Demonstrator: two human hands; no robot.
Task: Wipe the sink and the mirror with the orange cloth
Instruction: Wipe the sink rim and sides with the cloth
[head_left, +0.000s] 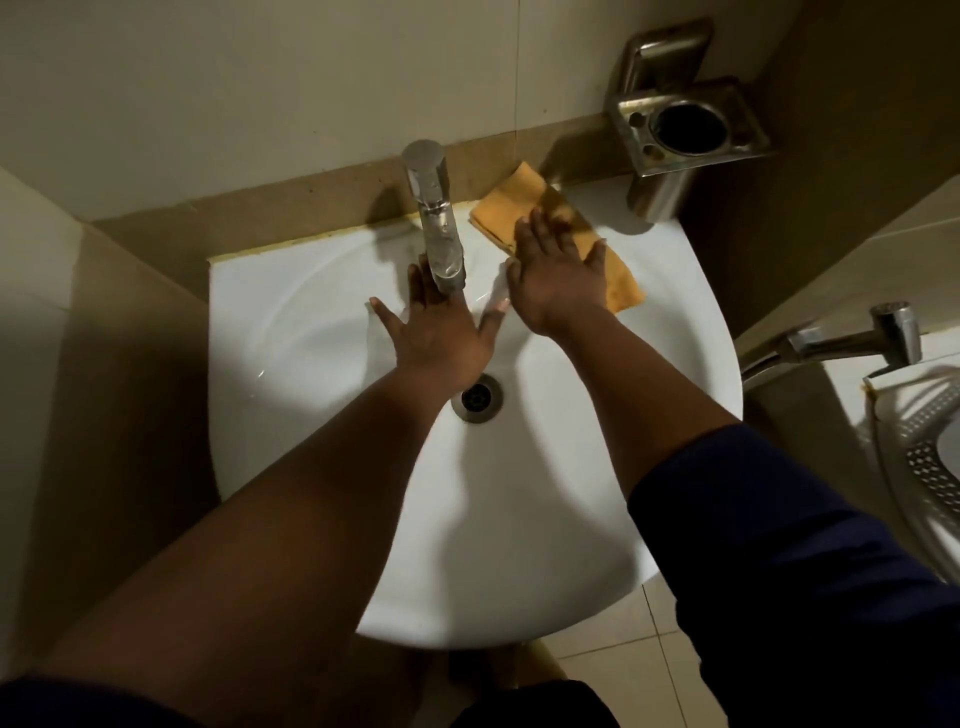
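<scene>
A: Start with the big thing. What state is the sink (322, 291) in?

B: White basin, fixed against the tiled wall, tap (434, 218) standing at the back rim, drain (478, 397) at the bottom. No mirror is in view, so I judge the sink part of the job is the one in hand, and barely begun.

A: Where is the orange cloth (511, 202)?

B: Folded, lying on the sink's back ledge, right of the tap and just below the metal holder (691, 130) on the wall.

A: And the right hand (563, 270)?

B: Flat on top of the cloth, fingers spread, palm down. It presses the cloth but is not closed around it.

A: The left hand (434, 332)?

B: Open too, fingers apart, empty, held inside the basin under the tap's spout. Whether it touches the porcelain I cannot tell.

A: So what does the next move call for?

B: Probably either closing the right fingers to gather the cloth, or sliding it flat off the ledge into the bowl.
</scene>
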